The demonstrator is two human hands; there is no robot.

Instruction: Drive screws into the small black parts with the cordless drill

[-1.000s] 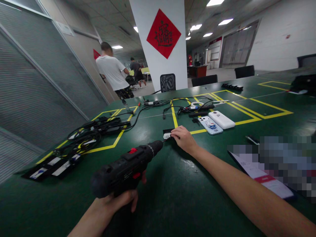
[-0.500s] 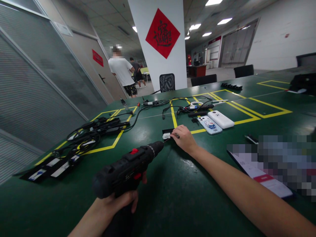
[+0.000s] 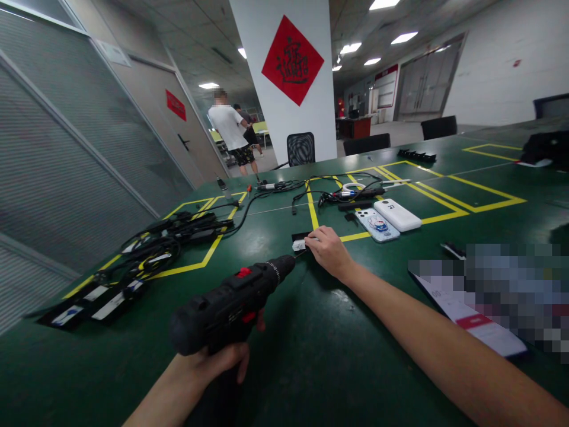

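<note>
A black cordless drill [image 3: 222, 308] with red buttons is gripped in my left hand [image 3: 222, 362], fingers wrapped round its handle. Its chuck [image 3: 282, 270] points away and to the right, with a thin bit sticking out of the front. Just beyond the bit, my right hand [image 3: 331, 252] rests low over the table with its fingers closed together. The fingertips touch a small white piece [image 3: 299, 245] lying by a flat black piece [image 3: 300, 236]. Whatever sits between those fingers is mostly hidden.
Black cables [image 3: 178, 234] and labelled black packets [image 3: 109, 302] lie left. A patterned phone [image 3: 377, 225], a white power bank [image 3: 398, 214] and more cables [image 3: 351, 194] lie beyond my right hand. Papers [image 3: 475, 320] are at the right. People [image 3: 231, 127] stand in the background.
My right fingers have shifted slightly onto the white piece, and a small dark item seen at them before is now hidden. The drill has barely moved. A background person moved right.
</note>
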